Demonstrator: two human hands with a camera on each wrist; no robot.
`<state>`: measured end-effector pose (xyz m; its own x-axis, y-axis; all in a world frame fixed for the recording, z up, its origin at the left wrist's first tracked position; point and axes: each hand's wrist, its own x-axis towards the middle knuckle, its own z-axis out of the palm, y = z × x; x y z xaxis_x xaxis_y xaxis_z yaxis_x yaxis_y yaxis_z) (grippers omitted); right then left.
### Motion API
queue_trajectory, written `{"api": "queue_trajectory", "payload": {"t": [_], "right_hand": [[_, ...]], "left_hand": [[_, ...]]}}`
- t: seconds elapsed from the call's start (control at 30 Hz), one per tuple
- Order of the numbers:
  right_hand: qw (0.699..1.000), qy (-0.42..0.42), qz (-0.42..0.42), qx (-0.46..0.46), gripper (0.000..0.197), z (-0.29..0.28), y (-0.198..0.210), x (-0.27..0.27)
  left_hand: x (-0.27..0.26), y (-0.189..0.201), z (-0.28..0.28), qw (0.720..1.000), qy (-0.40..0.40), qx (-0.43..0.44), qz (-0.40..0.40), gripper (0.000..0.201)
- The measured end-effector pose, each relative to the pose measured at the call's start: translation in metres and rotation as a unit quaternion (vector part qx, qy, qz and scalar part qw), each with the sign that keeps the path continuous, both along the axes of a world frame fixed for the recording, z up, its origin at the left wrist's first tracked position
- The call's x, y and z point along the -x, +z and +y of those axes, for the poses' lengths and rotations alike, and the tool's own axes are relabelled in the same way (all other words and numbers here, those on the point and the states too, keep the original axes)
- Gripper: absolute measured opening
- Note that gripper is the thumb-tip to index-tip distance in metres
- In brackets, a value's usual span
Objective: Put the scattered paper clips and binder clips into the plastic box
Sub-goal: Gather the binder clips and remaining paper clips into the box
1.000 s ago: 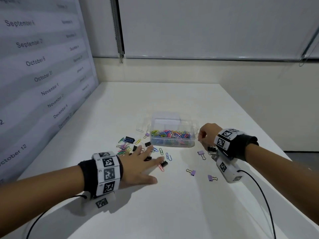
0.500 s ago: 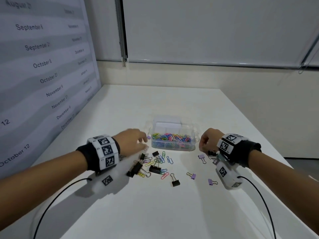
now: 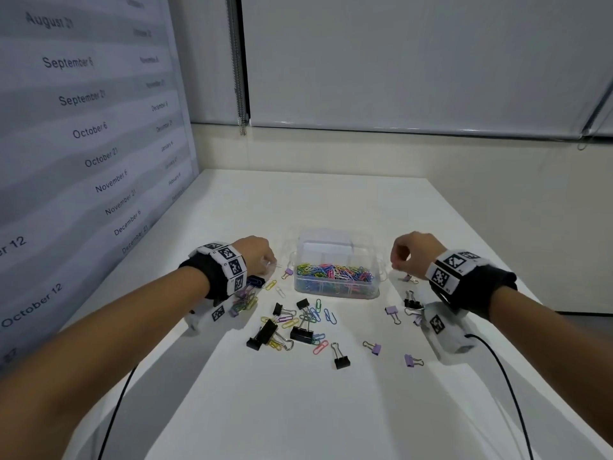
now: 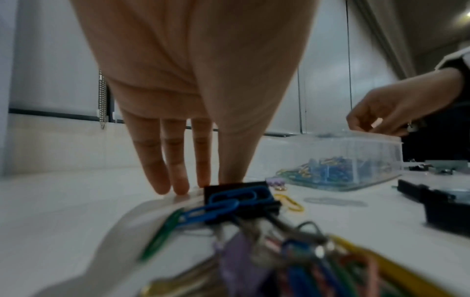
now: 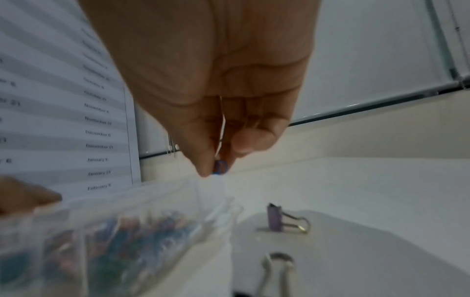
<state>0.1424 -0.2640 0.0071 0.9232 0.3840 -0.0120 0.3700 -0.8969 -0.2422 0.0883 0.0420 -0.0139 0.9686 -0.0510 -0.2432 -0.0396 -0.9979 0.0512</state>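
Right hand (image 5: 216, 96) first: I see its thumb and fingertips pinching a small blue paper clip (image 5: 220, 166), held just above the right end of the plastic box (image 3: 336, 277). Left hand (image 4: 193, 84) has its fingers (image 4: 175, 160) straight and close together, tips down on the white table (image 3: 298, 410) beside a black binder clip (image 4: 241, 196) with blue paper clips lying across it; I see nothing gripped. I read the box as clear, thin-walled and rectangular, standing between both hands and part-filled with a bright tangle of wire clips. Scattered clips (image 3: 298, 323) lie on the near side of it: black and lilac binder clips with looped metal handles, plus thin coloured paper clips. 1 lilac binder clip (image 5: 276, 220) sits just beside the box's right end. At left hangs a smooth printed sheet of dates (image 3: 86, 134).
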Motion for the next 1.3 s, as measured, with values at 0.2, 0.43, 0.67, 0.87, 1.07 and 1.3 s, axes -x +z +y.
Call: {"api": "queue_trajectory", "payload": {"t": [0.2, 0.43, 0.67, 0.87, 1.07, 1.3], "right_hand": [[0.994, 0.037, -0.013, -0.105, 0.005, 0.026, 0.006, 0.006], [0.983, 0.17, 0.038, -0.052, 0.007, 0.064, 0.005, 0.045], [0.963, 0.242, 0.034, 0.112, 0.04, 0.085, -0.021, 0.069], [0.946, 0.29, 0.051, 0.135, 0.042, 0.086, -0.03, 0.075], [0.951, 0.295, 0.033, 0.082, 0.027, 0.075, -0.03, 0.069], [0.948, 0.3, 0.042, 0.099, 0.02, 0.076, -0.025, 0.066]], "left_hand": [[0.003, -0.004, -0.002, 0.999, -0.012, 0.013, -0.032, 0.021], [0.008, -0.003, -0.012, 0.999, 0.001, 0.034, -0.01, 0.033], [0.023, -0.006, -0.028, 0.998, -0.022, 0.058, 0.005, 0.027], [0.042, -0.007, -0.027, 0.998, -0.041, 0.032, 0.027, 0.038], [0.052, -0.006, -0.024, 0.999, -0.031, 0.034, 0.029, 0.041], [0.063, -0.013, -0.034, 0.992, 0.002, 0.127, -0.026, 0.021]]}}
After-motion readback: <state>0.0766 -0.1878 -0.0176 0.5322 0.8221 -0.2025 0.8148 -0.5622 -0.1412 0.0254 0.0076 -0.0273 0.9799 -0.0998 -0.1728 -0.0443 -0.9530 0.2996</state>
